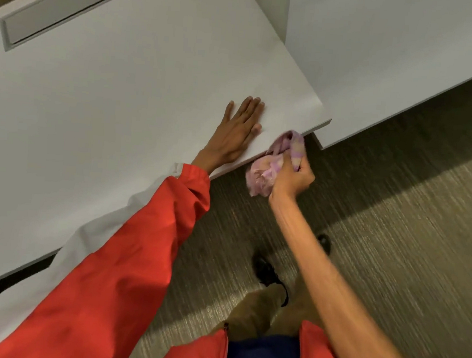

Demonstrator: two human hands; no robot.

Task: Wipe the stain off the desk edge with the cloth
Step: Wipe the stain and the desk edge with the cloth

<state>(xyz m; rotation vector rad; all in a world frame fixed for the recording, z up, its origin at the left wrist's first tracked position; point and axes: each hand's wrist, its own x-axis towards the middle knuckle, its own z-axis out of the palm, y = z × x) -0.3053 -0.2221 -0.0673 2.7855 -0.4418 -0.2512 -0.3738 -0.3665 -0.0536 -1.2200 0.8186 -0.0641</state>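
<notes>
The white desk [116, 107] fills the upper left, and its front edge [315, 128] runs diagonally to a corner at centre right. My left hand [237, 132] lies flat on the desktop near that edge, fingers spread, holding nothing. My right hand [292, 177] is just below the edge, closed on a crumpled pink and lilac cloth [276, 159]. The cloth's top presses against the desk edge close to the corner. No stain shows; the cloth covers that stretch of edge.
A grey recessed cable hatch [70, 4] sits in the desktop at the upper left. A second white desk panel [394, 55] stands to the right beyond a narrow gap. Below lies grey-green carpet [395, 219] with my dark shoes [267, 269] on it.
</notes>
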